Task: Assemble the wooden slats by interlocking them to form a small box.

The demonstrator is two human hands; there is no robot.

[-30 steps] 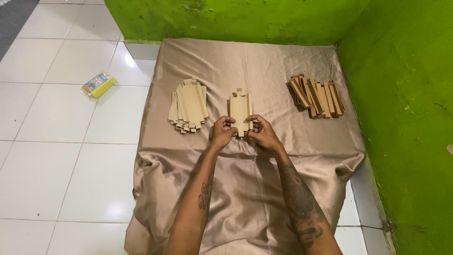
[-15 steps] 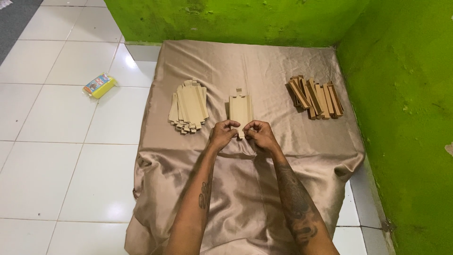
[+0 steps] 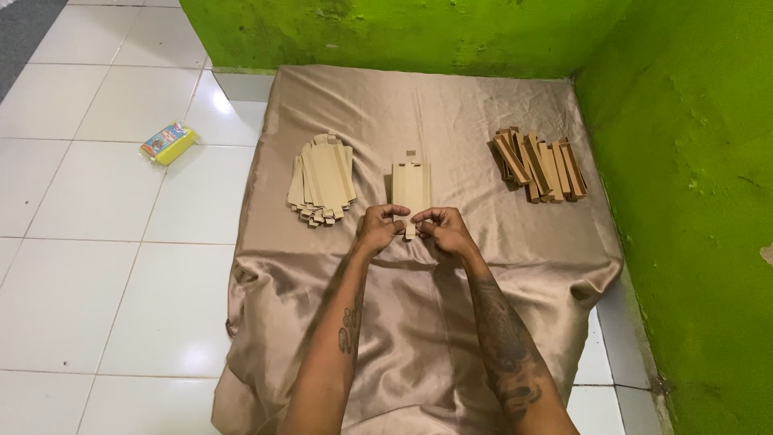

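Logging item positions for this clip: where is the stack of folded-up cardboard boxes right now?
In the head view, the folded boxes lie at the cloth's far right, near the green wall.

There are two hands, one flat cardboard blank (image 3: 411, 187), two piles of cardboard pieces, one brown cloth (image 3: 419, 113), and one yellow packet (image 3: 169, 143).

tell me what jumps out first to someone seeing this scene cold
The bright green walls enclosing the corner, and the shiny tan satin cloth spread over the white tiled floor. At the cloth's centre, the left hand and right hand pinch the near end of a flat tan cardboard blank; flat blanks lie left, folded boxes right.
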